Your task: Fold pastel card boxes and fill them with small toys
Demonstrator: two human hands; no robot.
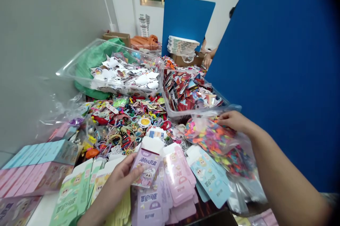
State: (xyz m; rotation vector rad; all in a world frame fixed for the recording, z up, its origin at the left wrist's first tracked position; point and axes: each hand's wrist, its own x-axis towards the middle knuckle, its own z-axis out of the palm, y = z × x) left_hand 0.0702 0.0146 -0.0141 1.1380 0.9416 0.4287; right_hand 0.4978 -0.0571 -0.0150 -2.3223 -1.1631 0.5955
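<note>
My left hand (pixel 119 180) grips a flat purple paper box (pixel 147 164) with a cartoon figure, thumb on its front, above a spread of more flat boxes. My right hand (pixel 235 120) reaches forward with fingers curled into a clear plastic bag of small colourful pieces (pixel 212 137). What the fingers pinch, if anything, is too small to make out. Pink flat boxes (pixel 177 173) and a light blue flat box (pixel 209 176) lie between the two hands.
A heap of coloured hair ties and trinkets (pixel 124 123) fills the middle. Behind stand a clear tray of white cut-outs (pixel 124 73) and a clear bin of red cards (pixel 191 93). Folded boxes (pixel 34 169) line the left. A blue partition (pixel 278 70) rises right; another person's hand (pixel 207 58) shows beyond.
</note>
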